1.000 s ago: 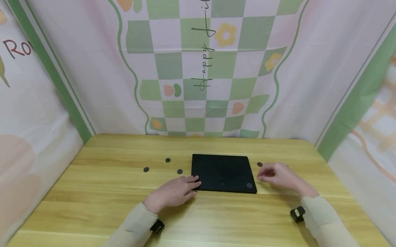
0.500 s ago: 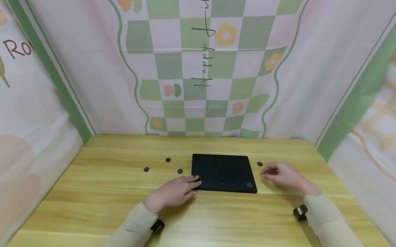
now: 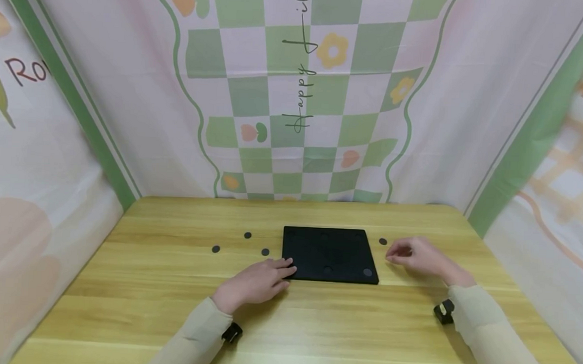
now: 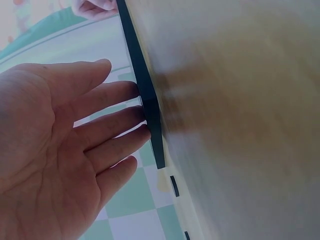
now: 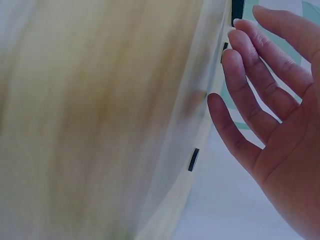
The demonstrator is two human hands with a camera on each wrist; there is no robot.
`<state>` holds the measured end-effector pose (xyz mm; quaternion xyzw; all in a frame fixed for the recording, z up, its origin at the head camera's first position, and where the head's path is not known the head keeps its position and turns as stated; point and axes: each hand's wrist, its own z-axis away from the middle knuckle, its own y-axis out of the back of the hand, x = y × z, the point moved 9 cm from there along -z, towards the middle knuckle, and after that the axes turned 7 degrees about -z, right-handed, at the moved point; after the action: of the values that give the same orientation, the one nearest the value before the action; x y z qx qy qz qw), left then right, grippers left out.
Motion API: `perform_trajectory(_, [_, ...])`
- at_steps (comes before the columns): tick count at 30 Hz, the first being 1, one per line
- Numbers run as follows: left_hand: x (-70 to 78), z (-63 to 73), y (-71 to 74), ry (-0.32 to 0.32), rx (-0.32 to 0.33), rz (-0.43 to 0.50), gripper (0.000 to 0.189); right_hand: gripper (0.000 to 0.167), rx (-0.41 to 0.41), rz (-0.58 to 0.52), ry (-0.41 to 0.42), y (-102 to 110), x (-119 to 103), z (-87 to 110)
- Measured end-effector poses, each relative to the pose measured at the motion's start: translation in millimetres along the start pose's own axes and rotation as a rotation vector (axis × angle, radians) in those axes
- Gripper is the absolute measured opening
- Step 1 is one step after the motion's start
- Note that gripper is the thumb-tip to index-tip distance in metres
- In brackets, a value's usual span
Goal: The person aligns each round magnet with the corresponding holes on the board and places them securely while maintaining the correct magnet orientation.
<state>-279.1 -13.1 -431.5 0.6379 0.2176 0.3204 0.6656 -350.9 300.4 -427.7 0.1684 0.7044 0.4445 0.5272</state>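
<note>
A thin black rectangular board [image 3: 312, 256] lies flat on the table, with faint round recesses and a dark grey disc [image 3: 367, 273] at its near right corner. Straight fingers of my left hand [image 3: 253, 283] rest on the near left corner. In the left wrist view the fingertips [image 4: 141, 114] touch the board's edge [image 4: 153, 115]. My right hand [image 3: 422, 258] is just right of the board, over the table. In the right wrist view its fingers are loosely bent, thumb apart, with nothing between them. A dark disc [image 3: 383, 241] lies beyond that hand's fingertips.
Three dark discs lie left of the board: a far one [image 3: 247, 235], a left one [image 3: 216, 249] and one near the board [image 3: 265, 252]. Another disc [image 5: 194, 160] shows near the right hand's little finger. Printed curtains [image 3: 176, 144] enclose the wooden table [image 3: 314, 329].
My right hand has shifted slightly right, away from the board's edge. The left hand, board and discs have stayed in place.
</note>
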Motion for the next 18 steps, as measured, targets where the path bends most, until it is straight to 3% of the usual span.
perform_trajectory(18, [-1.1, -1.0, -1.4, 0.011, -0.012, 0.001, 0.045, 0.007, -0.011, -0.011, -0.022, 3.6, 5.4, -1.9])
